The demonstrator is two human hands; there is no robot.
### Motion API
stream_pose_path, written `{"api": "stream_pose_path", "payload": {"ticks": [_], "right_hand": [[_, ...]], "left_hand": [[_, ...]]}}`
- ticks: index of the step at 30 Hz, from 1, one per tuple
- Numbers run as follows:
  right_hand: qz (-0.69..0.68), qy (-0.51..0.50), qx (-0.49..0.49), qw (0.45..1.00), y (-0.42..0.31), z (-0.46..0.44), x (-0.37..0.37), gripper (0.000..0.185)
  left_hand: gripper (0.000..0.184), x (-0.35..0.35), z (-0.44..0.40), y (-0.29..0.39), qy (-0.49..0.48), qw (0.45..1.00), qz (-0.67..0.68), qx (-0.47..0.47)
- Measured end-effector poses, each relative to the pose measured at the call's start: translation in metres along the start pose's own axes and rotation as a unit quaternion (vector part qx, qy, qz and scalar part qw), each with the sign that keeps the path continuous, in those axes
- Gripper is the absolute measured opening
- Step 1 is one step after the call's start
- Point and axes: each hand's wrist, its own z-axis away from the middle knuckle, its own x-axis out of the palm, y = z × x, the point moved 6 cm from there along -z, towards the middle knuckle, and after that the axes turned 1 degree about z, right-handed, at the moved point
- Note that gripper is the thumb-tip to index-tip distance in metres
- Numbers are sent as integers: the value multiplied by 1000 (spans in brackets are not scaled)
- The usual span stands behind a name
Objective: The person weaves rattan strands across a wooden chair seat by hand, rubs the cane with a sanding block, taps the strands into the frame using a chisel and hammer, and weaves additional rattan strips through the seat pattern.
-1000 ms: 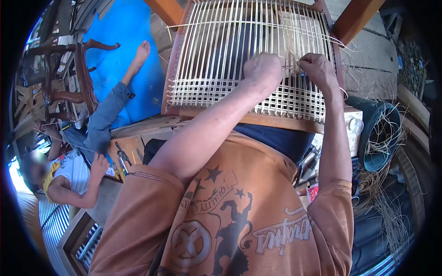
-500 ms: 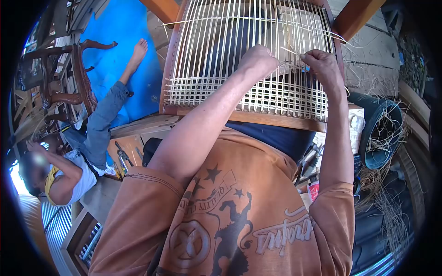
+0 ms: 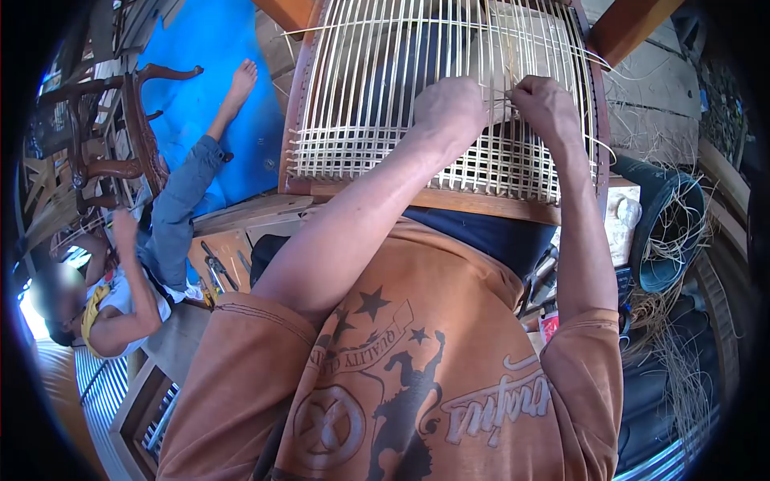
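A wooden frame [image 3: 497, 207] strung with pale cane strands [image 3: 361, 80] lies in front of me, its near part woven into a grid [image 3: 345, 152]. My left hand [image 3: 451, 108] is closed above the strands right of the middle, its fingertips turned away and what they hold hidden. Just to its right, my right hand [image 3: 547, 104] pinches a thin cane strand, thumb and forefinger together. A small gap separates the two hands. One long strand runs crosswise near the far side of the frame.
A person sits at the left, one bare foot [image 3: 245, 76] on a blue sheet [image 3: 208, 64]. Carved wooden furniture [image 3: 132, 120] stands beside them. Hand tools [image 3: 216, 268] lie nearer. At right is a dark bucket [image 3: 658, 268] with cane scraps.
My right hand has moved left, closer to my left hand, and its fingers have turned inward. The seated person has raised an arm and shifted.
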Motion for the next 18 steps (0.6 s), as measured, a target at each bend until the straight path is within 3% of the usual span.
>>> {"api": "stream_pose_path", "payload": {"ticks": [2, 3, 6, 9, 12, 18], "right_hand": [[-2, 3, -28, 1000, 5, -5, 1, 26], [-15, -3, -29, 999, 7, -7, 2, 26], [-56, -21, -28, 998, 11, -10, 2, 26], [-95, -34, -25, 995, 15, -9, 2, 26], [-79, -21, -28, 996, 10, -6, -1, 26], [-111, -25, -27, 993, 16, -4, 0, 25]], "left_hand": [[16, 4, -2, 0, -42, 998, -18, -45], [15, 2, -5, 1, -9, 998, -49, -39], [15, 5, -9, -8, -75, 990, 70, -96], [16, 3, -5, -11, -73, 983, 108, -125], [19, 4, -4, -9, -29, 998, 50, -40], [15, 11, -14, -20, -73, 984, 136, -86]]}}
